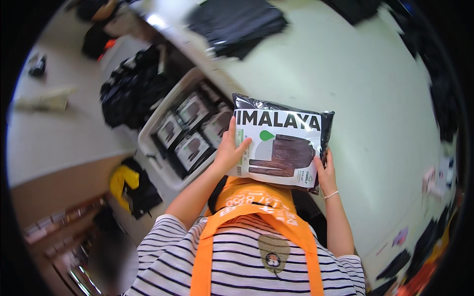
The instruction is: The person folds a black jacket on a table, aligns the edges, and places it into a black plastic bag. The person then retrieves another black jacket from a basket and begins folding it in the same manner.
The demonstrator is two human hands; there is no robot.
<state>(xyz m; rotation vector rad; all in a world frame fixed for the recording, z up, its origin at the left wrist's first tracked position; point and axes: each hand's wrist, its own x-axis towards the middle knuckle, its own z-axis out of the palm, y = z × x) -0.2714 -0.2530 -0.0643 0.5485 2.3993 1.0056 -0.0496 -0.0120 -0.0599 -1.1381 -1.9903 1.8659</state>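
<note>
Between both hands I hold a packaged garment [284, 143], a plump plastic packet with dark edges and a white printed front picturing a dark jacket and trousers. My left hand [230, 150] grips its left edge, the thumb lying on the front. At the lower right edge my right hand [326, 172] closes on it, thumb in front, a beaded bracelet at the wrist. The packet is held up in front of my orange apron, label side toward me. Just left of my left hand stands a pale plastic crate [148, 143] with several similar packets [191, 149] inside.
A pale table [380, 93] spreads ahead and to the right. On its far side lies a stack of dark folded plastic packets [237, 24]. Beyond the crate is a heap of black items [131, 89]. A yellow and black bundle [128, 185] sits at the lower left.
</note>
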